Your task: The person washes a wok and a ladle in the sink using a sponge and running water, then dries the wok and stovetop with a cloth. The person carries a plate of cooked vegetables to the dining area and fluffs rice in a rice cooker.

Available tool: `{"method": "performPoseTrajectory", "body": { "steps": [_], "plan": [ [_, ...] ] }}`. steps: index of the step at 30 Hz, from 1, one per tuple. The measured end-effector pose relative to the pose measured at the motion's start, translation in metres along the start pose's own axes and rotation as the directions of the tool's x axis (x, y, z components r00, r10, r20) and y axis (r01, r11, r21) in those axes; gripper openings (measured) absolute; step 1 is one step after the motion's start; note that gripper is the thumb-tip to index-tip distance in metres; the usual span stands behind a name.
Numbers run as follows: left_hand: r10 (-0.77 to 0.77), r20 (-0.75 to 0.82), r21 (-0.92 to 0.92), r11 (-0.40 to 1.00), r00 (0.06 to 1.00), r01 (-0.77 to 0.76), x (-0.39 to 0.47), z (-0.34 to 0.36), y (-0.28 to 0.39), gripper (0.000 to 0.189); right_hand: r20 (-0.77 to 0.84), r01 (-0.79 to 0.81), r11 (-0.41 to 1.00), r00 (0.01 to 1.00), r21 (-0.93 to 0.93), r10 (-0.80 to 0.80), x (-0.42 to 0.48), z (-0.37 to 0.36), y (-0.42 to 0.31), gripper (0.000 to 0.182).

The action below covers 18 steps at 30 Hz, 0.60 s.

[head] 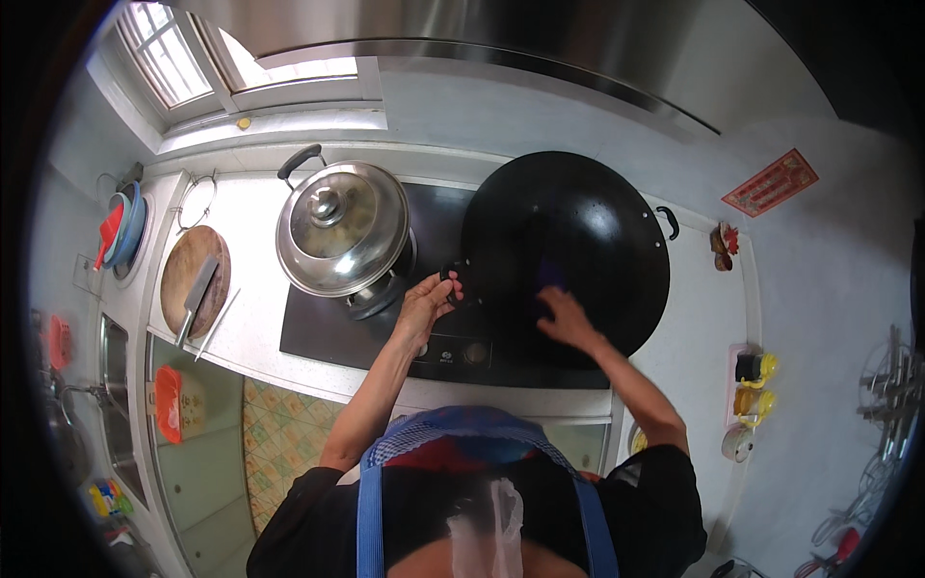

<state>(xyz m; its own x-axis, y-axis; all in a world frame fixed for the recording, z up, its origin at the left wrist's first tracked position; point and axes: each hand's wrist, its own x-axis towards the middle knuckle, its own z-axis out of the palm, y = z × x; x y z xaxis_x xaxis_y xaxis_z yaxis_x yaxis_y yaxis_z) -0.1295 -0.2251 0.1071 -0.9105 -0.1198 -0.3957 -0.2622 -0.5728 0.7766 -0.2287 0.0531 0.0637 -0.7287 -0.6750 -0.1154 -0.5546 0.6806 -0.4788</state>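
A large black wok (pixel 607 246) sits on the right side of the black glass gas hob (pixel 433 209). My left hand (pixel 425 309) grips the wok's near-left loop handle, thumb on top. Inside the wok, my right hand (pixel 571 321) reaches down with its fingertips at a dark purple cloth (pixel 551 273), which lies against the wok's inner surface. The cloth is dim and partly blurred. On the left burner stands a steel pot with a domed glass-and-steel lid (pixel 343 209), close to my left hand. Pale food shows faintly through its glass.
Left of the hob, a cleaver (pixel 196 296) rests on a round wooden chopping board (pixel 173 289), beside a thin white stick (pixel 218 325). Yellow-lidded seasoning jars (pixel 755 404) stand along the right wall. A range hood (pixel 506 36) overhangs the back.
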Motion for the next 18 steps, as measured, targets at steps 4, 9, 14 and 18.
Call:
{"method": "performPoseTrajectory", "body": {
  "steps": [4, 9, 14, 18],
  "plan": [
    [-0.013, 0.036, 0.071, 0.997, 0.999, 0.010, -0.001, 0.004, 0.004, 0.016, -0.065, 0.190, 0.780, 0.980, 0.597, -0.189, 0.023, 0.003, -0.057, 0.053],
    [-0.015, 0.017, 0.143, 0.990, 1.000, 0.013, -0.005, -0.003, 0.004, 0.020, -0.523, 0.407, 0.913, 0.786, 0.035, -0.331, 0.139, 0.006, -0.071, 0.052],
    [-0.019, 0.017, 0.087, 0.996, 1.000, 0.017, -0.002, 0.004, 0.005, 0.024, -0.430, -0.186, 0.812, 0.898, -0.553, -0.087, 0.177, -0.086, 0.044, 0.054],
    [0.005, 0.014, 0.028, 1.000, 1.000, -0.006, -0.001, 0.004, -0.002, 0.022, -0.496, -0.376, 0.760, 0.865, -0.531, 0.081, 0.091, -0.115, 0.127, 0.053]
  ]
}}
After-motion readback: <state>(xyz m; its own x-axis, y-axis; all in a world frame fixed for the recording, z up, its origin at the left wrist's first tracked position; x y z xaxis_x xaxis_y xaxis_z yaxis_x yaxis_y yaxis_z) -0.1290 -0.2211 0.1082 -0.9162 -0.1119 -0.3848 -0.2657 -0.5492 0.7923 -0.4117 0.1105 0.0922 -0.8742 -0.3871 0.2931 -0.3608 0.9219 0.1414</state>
